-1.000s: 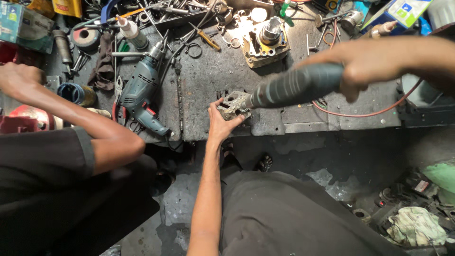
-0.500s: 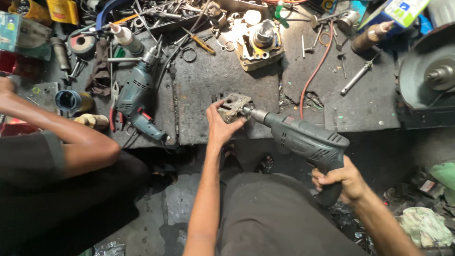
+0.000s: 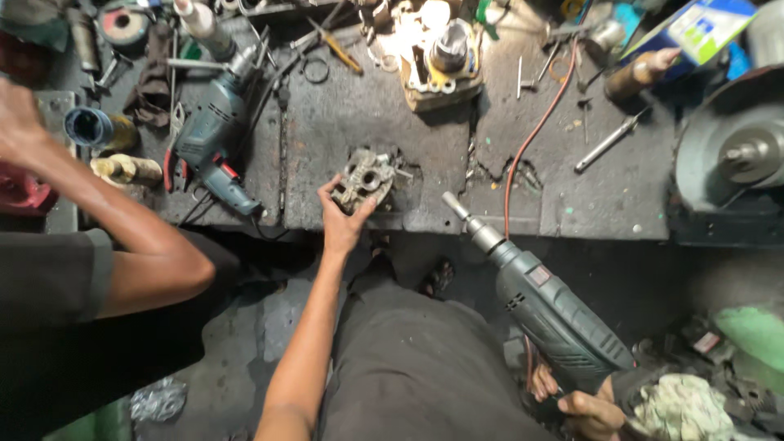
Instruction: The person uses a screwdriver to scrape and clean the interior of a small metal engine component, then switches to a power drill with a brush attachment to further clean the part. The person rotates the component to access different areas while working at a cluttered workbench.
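Grey cast-metal part (image 3: 363,178), one: grimy, with round openings, resting on the near edge of the workbench (image 3: 588,208) at centre; left hand (image 3: 341,222) closed around its near side, thumb to the left, fingers to the right.

Dark green power drills, two. First drill (image 3: 549,310), near right, below the bench edge, chuck pointing far-left toward the cast part but well apart from it; right hand (image 3: 590,407) wrapped tight on its grip at the lower edge of view. Second drill (image 3: 214,140), lying unheld on the bench at far left, with red trim near its handle.

Orange cord (image 3: 531,139), one, running from the far bench toward its near edge, right of the cast part.

Yellowish engine part (image 3: 437,61), one, far centre, brightly lit.

Grinding wheel (image 3: 739,155), one, far right.

Other person's arm (image 3: 122,229), one, bent at the elbow on the left, dark sleeve; its hand raised at the far left edge over the bench clutter.

Pale rag (image 3: 682,408), one, near right corner.
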